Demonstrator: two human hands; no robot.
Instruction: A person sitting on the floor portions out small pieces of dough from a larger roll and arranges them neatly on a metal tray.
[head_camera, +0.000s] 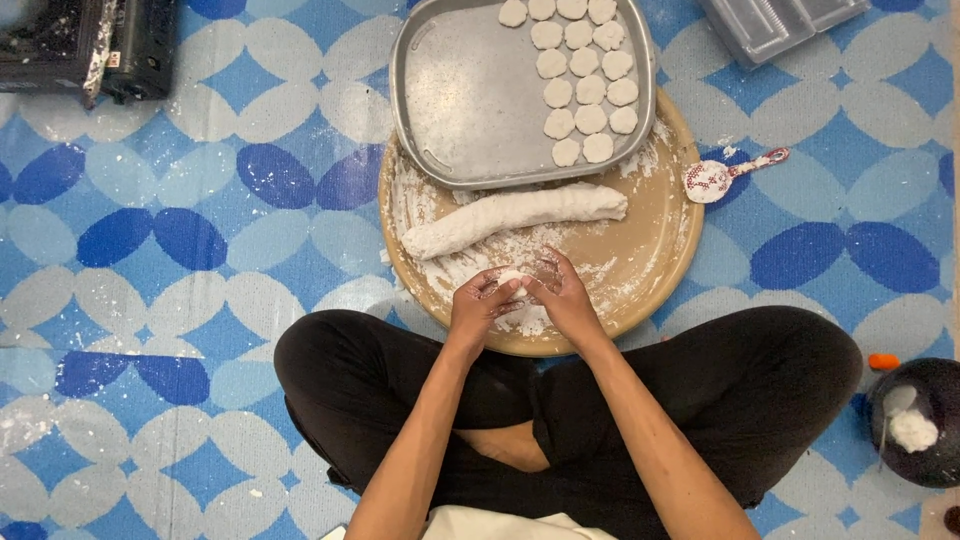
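A dough log (515, 217) lies on the round board (650, 255), behind both hands. The tray (470, 100) of dough discs (585, 70) overlaps the board's far edge. A spoon (725, 175) lies right of the board

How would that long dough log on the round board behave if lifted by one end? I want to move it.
The dough log already bends along its length, so it would probably sag or stretch. It looks soft enough to tear, since small discs were pinched from such dough. Flour on the round board should limit sticking.

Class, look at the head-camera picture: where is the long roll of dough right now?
The long roll of dough lies across the round floured board, just below the metal tray of dough discs and just beyond the left hand and right hand.
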